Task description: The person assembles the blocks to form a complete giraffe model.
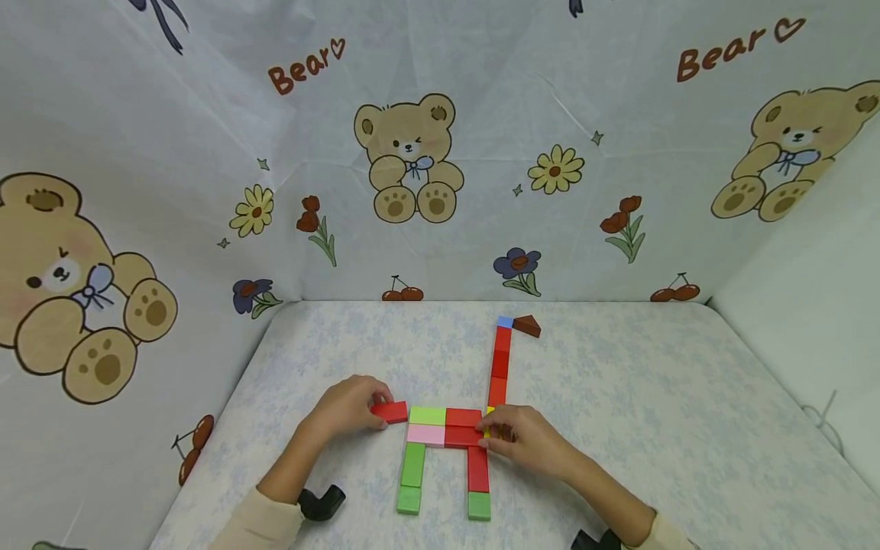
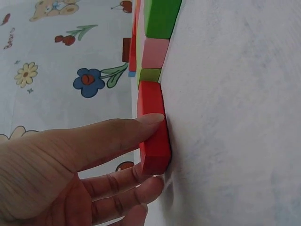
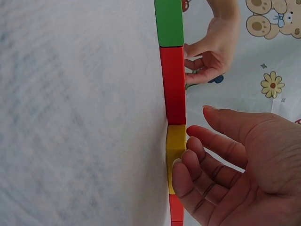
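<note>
My left hand (image 1: 349, 405) pinches a red rectangular block (image 1: 389, 412), the thumb lying along its side in the left wrist view. The block's far end sits beside a light green block (image 1: 428, 415). Below that green block lies a pink block (image 1: 426, 435), with red blocks (image 1: 464, 417) to the right. My right hand (image 1: 525, 439) hovers at the right end of this row, fingers loosely bent and thumb apart. Its fingertips are by a yellow block (image 3: 176, 139); whether they touch it I cannot tell. The hand partly covers that block.
Green blocks (image 1: 412, 464) and a red block (image 1: 477, 469) extend toward me as two legs. A red column (image 1: 500, 363) runs away to a small blue block (image 1: 505, 321) and a brown wedge (image 1: 527, 326). A bear-print cloth (image 1: 481, 92) hangs behind the table (image 1: 660, 367).
</note>
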Demonstrator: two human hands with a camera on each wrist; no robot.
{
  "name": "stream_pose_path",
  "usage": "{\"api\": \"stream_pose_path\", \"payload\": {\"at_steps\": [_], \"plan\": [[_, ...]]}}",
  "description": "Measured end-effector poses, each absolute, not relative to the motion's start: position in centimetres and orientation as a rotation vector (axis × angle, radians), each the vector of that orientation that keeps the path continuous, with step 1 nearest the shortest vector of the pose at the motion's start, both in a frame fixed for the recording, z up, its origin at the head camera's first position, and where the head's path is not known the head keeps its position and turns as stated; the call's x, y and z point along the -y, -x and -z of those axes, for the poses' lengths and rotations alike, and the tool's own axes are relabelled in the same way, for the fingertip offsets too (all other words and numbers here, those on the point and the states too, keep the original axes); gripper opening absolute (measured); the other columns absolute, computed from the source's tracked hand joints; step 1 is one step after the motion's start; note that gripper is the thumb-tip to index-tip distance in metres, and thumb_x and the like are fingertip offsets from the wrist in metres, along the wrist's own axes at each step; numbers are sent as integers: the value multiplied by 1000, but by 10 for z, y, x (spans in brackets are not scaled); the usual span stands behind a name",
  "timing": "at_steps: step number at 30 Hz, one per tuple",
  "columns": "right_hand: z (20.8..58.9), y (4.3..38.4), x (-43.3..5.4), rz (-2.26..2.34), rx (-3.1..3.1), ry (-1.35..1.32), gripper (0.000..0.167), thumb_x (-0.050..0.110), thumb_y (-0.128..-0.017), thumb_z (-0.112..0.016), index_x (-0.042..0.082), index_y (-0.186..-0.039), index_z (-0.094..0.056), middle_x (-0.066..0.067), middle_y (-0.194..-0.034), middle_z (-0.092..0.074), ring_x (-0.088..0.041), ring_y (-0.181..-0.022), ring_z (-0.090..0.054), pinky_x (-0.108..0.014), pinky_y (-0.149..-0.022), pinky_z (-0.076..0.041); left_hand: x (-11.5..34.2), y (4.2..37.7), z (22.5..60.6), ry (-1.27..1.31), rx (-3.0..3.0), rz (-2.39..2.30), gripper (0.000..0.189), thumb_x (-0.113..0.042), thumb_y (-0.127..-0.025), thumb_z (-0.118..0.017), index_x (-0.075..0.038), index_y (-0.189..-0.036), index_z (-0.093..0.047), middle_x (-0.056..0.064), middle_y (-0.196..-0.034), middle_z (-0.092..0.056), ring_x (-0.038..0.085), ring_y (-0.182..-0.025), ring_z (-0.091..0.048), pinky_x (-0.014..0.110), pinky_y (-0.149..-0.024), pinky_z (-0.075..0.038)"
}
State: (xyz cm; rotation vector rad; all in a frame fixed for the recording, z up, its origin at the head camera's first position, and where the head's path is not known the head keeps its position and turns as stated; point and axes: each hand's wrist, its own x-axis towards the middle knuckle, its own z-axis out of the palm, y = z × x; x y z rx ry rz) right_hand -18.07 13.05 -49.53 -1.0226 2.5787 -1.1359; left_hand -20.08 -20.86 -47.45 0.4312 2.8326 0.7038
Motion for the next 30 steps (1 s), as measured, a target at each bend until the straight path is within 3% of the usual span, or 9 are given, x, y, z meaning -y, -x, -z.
{"api": "stream_pose_path", "payload": {"at_steps": [9,30], "plan": [[495,181,-131,1136,-2585,1022,17,16,-92,-77,8,-107,-76,13,-80,-58,-2,-69,-51,-22,-61,-48,207,199,471,-487,-2789,-705,29,-21,-74,-92,-20,-97,-74,-3,-85,-63,15,-75,-53,36,-64,-45],[497,181,-130,1118,-2588,1020,17,16,-92,-77,9,-107,-76,13,-79,-58,-2,-70,-52,-22,-62,-49,208,199,473,-561,-2737,-798,27,-14,-76,-91,-13,-98,-76,0,-87,-66,15,-78,-56,37,-68,-49]]}}
